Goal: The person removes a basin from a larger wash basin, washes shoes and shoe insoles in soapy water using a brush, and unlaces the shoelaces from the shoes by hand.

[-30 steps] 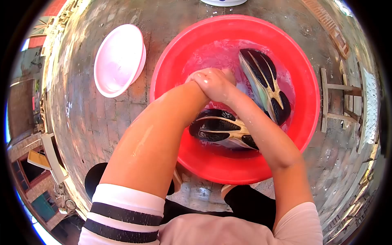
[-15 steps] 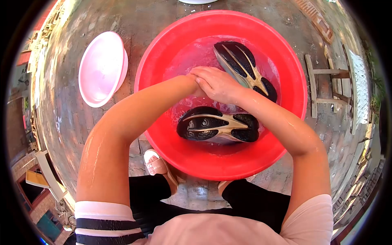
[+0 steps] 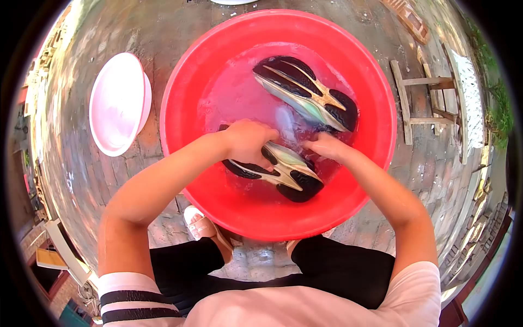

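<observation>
Two shoes lie sole up in the water of a large red basin [image 3: 283,223]. The farther shoe [image 3: 305,90] slants across the basin's upper right. Over the nearer shoe [image 3: 297,174], my left hand [image 3: 250,144] is wrapped, with fingers on its sole and side. My right hand [image 3: 327,147] reaches into the water between the two shoes, near the heel of the farther one. Its fingertips are partly under the surface, and what they hold, if anything, is hidden.
A pink basin [image 3: 119,103] stands on the brick ground to the left. At the right is a wooden frame or stool [image 3: 430,101], with another wooden piece [image 3: 408,19] beyond it. Below the red basin is my sandalled foot [image 3: 199,223].
My hands were together above the water and have come apart. The left has taken hold of the nearer shoe, now tilted; the right has gone down into the water. The view has shifted right.
</observation>
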Demonstrator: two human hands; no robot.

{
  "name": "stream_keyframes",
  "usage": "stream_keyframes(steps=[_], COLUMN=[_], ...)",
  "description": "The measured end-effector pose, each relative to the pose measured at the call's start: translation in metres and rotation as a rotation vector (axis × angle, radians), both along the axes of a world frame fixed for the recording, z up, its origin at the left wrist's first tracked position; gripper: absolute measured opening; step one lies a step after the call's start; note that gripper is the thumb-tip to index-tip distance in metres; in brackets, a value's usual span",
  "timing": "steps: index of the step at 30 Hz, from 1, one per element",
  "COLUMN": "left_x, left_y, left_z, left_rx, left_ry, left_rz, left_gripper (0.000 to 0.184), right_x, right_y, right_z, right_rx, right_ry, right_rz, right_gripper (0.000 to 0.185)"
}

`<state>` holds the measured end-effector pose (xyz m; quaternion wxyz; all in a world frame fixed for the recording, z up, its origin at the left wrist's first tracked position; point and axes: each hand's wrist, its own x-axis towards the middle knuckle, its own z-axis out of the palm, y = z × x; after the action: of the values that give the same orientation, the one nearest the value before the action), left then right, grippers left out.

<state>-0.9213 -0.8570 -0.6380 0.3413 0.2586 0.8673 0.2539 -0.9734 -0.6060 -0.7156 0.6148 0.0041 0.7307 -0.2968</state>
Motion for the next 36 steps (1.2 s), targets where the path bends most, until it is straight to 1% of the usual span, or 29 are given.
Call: stream_keyframes(steps=[2, 3, 4, 7, 8, 11, 12, 13, 15, 16, 17, 19, 20, 21, 22, 23, 24, 25, 26, 27, 29, 32, 35, 36], left_x=[0.014, 0.022, 0.032, 0.060, 0.066, 0.080, 0.079, 0.082, 0.080, 0.077, 0.073, 0.066, 0.061, 0.054, 0.043, 0.040, 0.035, 0.034, 0.045, 0.052, 0.060, 0.055, 0.050, 0.047], left_y=[-0.004, -0.008, -0.015, -0.049, -0.056, -0.061, -0.055, -0.041, -0.006, 0.000, 0.000, -0.008, -0.015, -0.024, -0.029, -0.028, -0.023, -0.017, -0.004, 0.004, 0.002, -0.017, -0.038, -0.033], left_z=[0.014, 0.019, 0.012, -0.010, -0.011, -0.030, -0.038, -0.046, -0.059, -0.075, -0.090, -0.117, -0.120, -0.120, -0.116, -0.098, -0.073, -0.052, -0.038, -0.023, -0.029, -0.037, -0.039, -0.024], left_rx=[0.000, -0.001, -0.068, -0.085, -0.181, -0.056, -0.012, -0.031, -0.074, -0.064, 0.019, 0.048, 0.020, -0.010, 0.035, 0.099, 0.163, 0.223, 0.252, 0.165, 0.173, -0.076, 0.044, 0.088], left_ry=[0.364, 0.549, 0.569, 0.723, 0.623, 0.324, 0.237, 0.309, 0.466, 0.435, 0.425, 0.240, 0.233, 0.229, 0.242, 0.223, 0.209, 0.194, 0.178, 0.240, 0.299, 0.456, 0.610, 0.649], left_rz=[-0.149, -0.225, -0.269, -0.109, -0.055, 0.333, 0.508, 0.639, 0.897, 0.949, 0.979, 0.949, 0.868, 0.787, 0.752, 0.796, 0.838, 0.874, 0.847, 0.681, 0.730, 0.565, 0.558, 0.710], left_gripper=[0.039, 0.033, 0.027, 0.035, 0.041, 0.036, 0.042, 0.047, 0.059, 0.073, 0.072, 0.073, 0.074, 0.075, 0.073, 0.074, 0.075, 0.076, 0.079, 0.082, 0.081, 0.067, 0.043, 0.025], right_x=[0.014, 0.016, 0.025, 0.023, 0.022, 0.023, 0.015, 0.016, 0.013, 0.025, 0.027, 0.035, 0.024, 0.027, 0.027, 0.026, 0.029, 0.024, 0.023, 0.023, 0.021, 0.017, 0.020, 0.023], right_y=[0.002, -0.011, -0.019, -0.042, -0.046, -0.043, -0.042, -0.039, -0.041, -0.044, -0.043, -0.038, -0.041, -0.040, -0.039, -0.039, -0.042, -0.043, -0.043, -0.043, -0.049, -0.062, -0.075, -0.079], right_z=[-0.035, -0.023, -0.006, -0.025, -0.024, -0.038, -0.049, -0.060, -0.062, -0.053, -0.056, -0.070, -0.019, -0.019, -0.020, -0.020, -0.020, -0.017, -0.012, -0.005, 0.005, 0.014, 0.022, 0.035], right_rx=[-0.096, -0.144, -0.039, 0.084, 0.062, 0.012, -0.076, -0.109, -0.177, -0.393, -0.457, -0.576, -0.366, -0.402, -0.439, -0.478, -0.521, -0.484, -0.441, -0.397, -0.423, -0.459, -0.500, -0.532], right_ry=[0.392, 0.592, 0.800, 0.676, 0.690, 0.824, 0.930, 0.808, 0.573, 0.590, 0.516, 0.352, 0.270, 0.267, 0.265, 0.268, 0.270, 0.279, 0.278, 0.276, 0.203, 0.086, 0.325, 0.377], right_rz=[0.110, 0.164, 0.140, 0.542, 0.658, 0.097, 0.071, 0.023, -0.077, -0.241, -0.263, -0.303, -0.207, -0.234, -0.260, -0.285, -0.374, -0.389, -0.408, -0.423, -0.427, -0.395, -0.301, -0.303], right_gripper=[0.058, 0.057, 0.047, 0.043, 0.039, 0.041, 0.036, 0.036, 0.036, 0.040, 0.042, 0.046, 0.043, 0.042, 0.041, 0.039, 0.037, 0.037, 0.038, 0.038, 0.040, 0.039, 0.037, 0.035])
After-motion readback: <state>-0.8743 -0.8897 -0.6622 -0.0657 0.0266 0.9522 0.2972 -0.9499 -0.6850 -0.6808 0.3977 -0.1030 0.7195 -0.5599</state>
